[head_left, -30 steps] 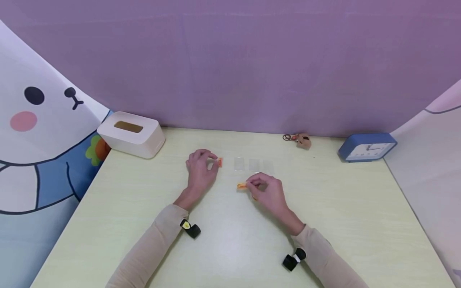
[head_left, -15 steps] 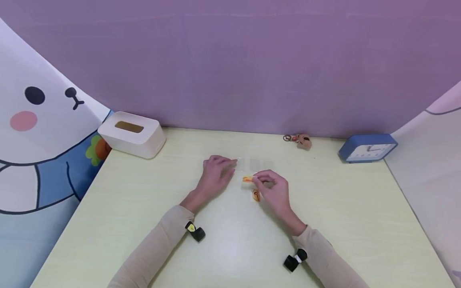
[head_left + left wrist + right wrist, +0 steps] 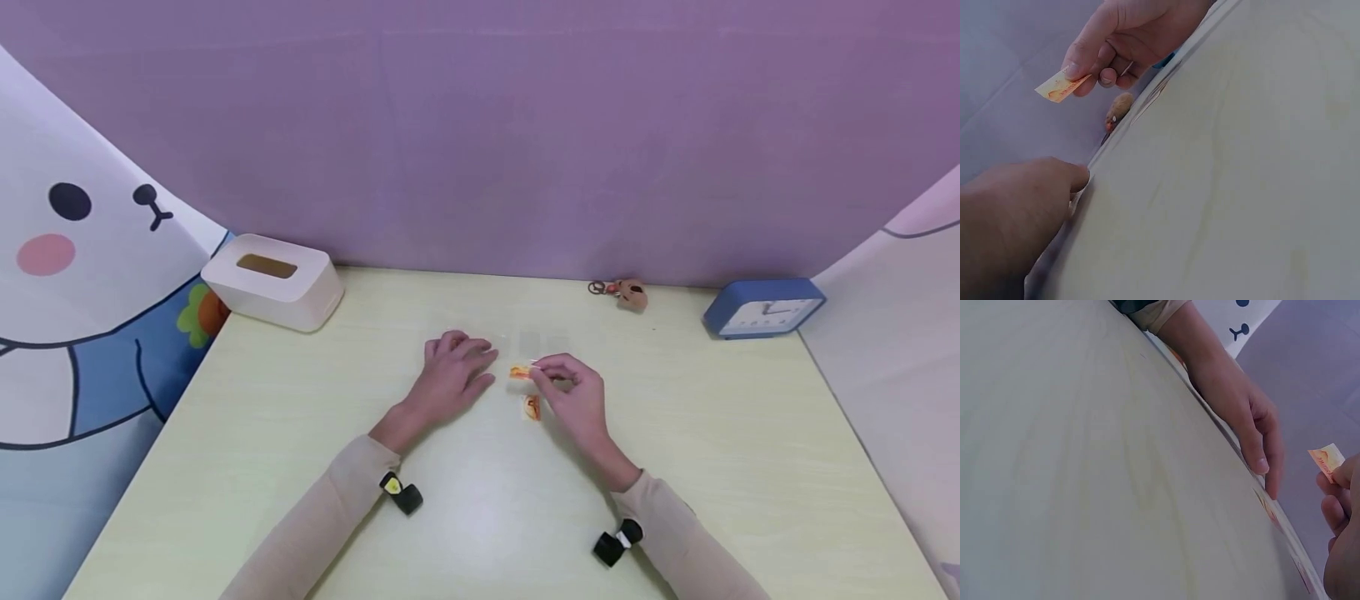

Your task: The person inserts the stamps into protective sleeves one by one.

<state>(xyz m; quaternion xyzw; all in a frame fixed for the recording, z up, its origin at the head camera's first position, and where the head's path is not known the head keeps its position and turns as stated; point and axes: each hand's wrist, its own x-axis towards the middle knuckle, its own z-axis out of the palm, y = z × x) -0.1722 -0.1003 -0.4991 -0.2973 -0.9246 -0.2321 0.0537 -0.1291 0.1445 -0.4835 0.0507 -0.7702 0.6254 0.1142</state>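
Note:
Between thumb and fingers, my right hand (image 3: 573,396) pinches a small orange-and-white printed card (image 3: 521,372), thin and flat, raised off the table in both wrist views. My left hand (image 3: 453,379) is palm down at the table's middle, fingers loosely extended, with nothing seen in its grasp. Just below the held card lies a second orange printed piece (image 3: 532,407) on the tabletop. Faint clear rectangles (image 3: 529,342) lie in a row beyond my hands, one of them near my left fingertips. What is beneath my left hand is hidden.
On the pale table (image 3: 487,517), a white tissue box (image 3: 273,283) stands at the back left. A brown animal keychain (image 3: 632,294) lies near the back edge, and a blue clock (image 3: 767,308) stands at the back right. A purple cloth hangs behind.
My left hand has moved right from beside an orange piece, which is out of sight now, and its pinch has loosened. My right hand has shifted slightly right and away with its card.

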